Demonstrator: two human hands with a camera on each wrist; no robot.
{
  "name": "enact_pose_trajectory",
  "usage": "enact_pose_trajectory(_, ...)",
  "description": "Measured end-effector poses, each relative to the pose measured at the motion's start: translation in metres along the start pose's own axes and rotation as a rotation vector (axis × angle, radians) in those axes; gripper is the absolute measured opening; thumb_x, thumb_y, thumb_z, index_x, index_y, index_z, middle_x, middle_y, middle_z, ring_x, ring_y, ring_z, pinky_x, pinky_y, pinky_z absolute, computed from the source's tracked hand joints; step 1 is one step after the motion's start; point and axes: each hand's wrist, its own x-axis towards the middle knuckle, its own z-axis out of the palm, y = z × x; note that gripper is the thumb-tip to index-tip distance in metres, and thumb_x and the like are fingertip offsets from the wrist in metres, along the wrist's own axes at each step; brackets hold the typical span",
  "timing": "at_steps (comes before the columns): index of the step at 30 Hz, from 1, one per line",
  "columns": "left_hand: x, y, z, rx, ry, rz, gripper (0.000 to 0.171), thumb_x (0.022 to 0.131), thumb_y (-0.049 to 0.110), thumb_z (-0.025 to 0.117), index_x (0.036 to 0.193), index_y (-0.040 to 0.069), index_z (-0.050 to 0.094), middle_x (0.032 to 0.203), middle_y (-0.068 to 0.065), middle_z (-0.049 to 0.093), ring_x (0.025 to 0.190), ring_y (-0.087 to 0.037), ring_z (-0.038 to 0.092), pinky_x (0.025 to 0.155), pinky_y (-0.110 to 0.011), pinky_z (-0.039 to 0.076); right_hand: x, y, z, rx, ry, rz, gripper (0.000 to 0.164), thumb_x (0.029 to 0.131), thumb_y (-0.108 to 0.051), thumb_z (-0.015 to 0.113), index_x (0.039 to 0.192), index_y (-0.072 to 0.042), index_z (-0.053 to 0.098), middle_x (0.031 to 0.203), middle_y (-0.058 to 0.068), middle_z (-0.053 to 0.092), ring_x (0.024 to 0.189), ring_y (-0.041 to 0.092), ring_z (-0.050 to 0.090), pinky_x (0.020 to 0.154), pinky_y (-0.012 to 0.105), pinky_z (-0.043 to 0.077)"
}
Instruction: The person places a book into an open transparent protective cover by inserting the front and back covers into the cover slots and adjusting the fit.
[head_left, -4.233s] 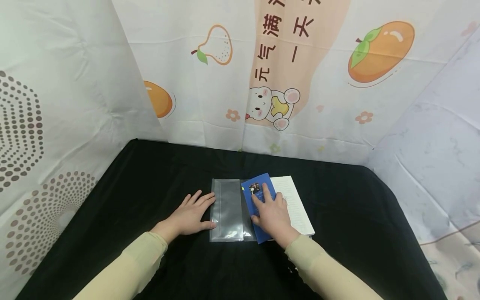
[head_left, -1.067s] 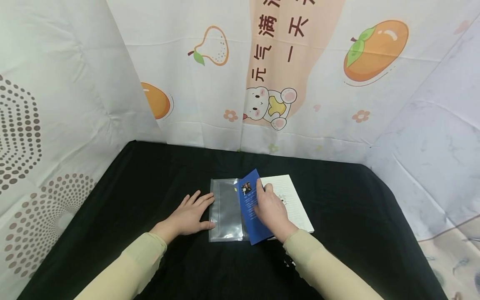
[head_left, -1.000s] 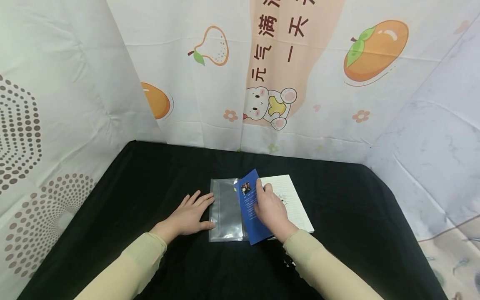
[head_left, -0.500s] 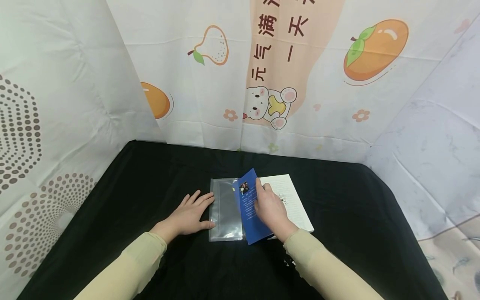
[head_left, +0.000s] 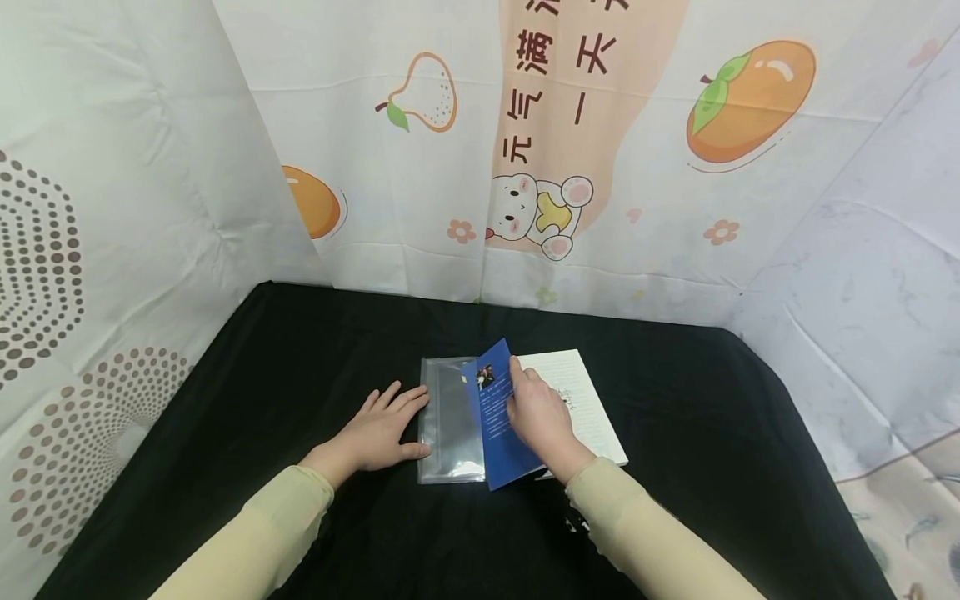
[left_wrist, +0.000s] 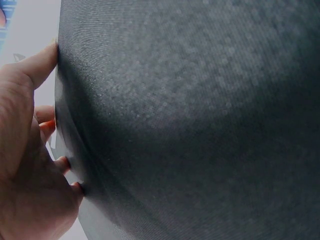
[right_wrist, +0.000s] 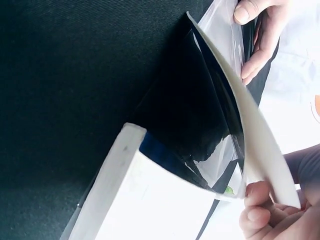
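A book lies on the black cloth with its white pages to the right and its blue cover flap raised at a slant. My right hand grips the flap's edge, with curled fingers under it in the right wrist view. The flap's near side there looks off-white. A clear plastic book cover extends left from beneath the flap. My left hand rests on the cloth with fingers spread, its tips touching the plastic's left edge. In the left wrist view the left hand shows only partly.
Black cloth covers the table. A white printed curtain hangs behind the far edge, with pale cloth walls on the left and right. The book's thick page block stands up from the cloth in the right wrist view.
My right hand went from lying with extended fingers on the flap to gripping its edge. The flap has been lifted and shifted slightly left over the plastic. My left hand stays put.
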Motion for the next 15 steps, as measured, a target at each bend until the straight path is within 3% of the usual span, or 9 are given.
enact_pose_trajectory(4,0.0001,0.0004,0.0000,0.004,0.003,0.002,0.079,0.089,0.059,0.059,0.150,0.015,0.032,0.158,-0.001,0.023,0.144,-0.036,0.008,0.113,-0.061,0.012,0.0004,0.0021,-0.0005,0.024,-0.027,0.046,0.056,0.085,-0.004,0.069,0.136,0.001,0.047,0.100,0.022,0.069,0.073,0.032,0.066,0.057,0.048,0.055)
enact_pose_trajectory(7,-0.0005,0.0010,-0.0007,0.006,0.004,0.002,0.080,0.089,0.059,0.059,0.150,0.015,0.032,0.158,-0.002,0.023,0.143,-0.036,0.009,0.113,-0.061,0.012,0.0015,0.0036,-0.0015,0.042,-0.064,0.104,0.052,0.086,-0.009,0.069,0.134,-0.003,0.051,0.097,0.021,0.070,0.070,0.032,0.067,0.056,0.049,0.055)
enact_pose_trajectory(15,-0.0008,0.0019,-0.0021,0.005,0.000,0.001,0.080,0.089,0.058,0.059,0.150,0.015,0.032,0.158,-0.002,0.024,0.143,-0.036,0.009,0.113,-0.062,0.012,0.0054,0.0050,-0.0053,0.102,-0.150,0.222,0.034,0.088,-0.014,0.069,0.118,-0.002,0.057,0.088,0.017,0.070,0.061,0.021,0.060,0.055,0.040,0.053)
